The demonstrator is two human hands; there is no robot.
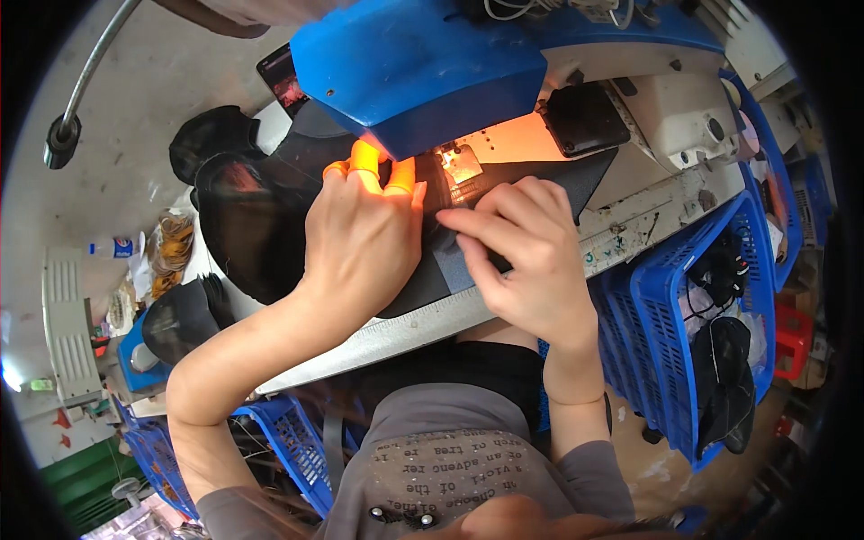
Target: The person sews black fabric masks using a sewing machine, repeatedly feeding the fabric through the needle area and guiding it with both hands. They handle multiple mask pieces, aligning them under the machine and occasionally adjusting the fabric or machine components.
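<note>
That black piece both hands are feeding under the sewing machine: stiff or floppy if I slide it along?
Probably floppy: the black fabric piece drapes over the table edge under the left hand. Likely light for its size, since the right hand steers it with fingertips only. It lies flat by the presser foot, so it should slide, not roll.

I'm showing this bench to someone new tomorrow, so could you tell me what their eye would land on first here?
First the blue sewing machine at top centre, its lamp glowing orange over the needle plate. Just below, the left hand, with orange caps on its fingertips, and the right hand press flat on dark fabric spread over the table. Blue baskets hang at the right.
</note>
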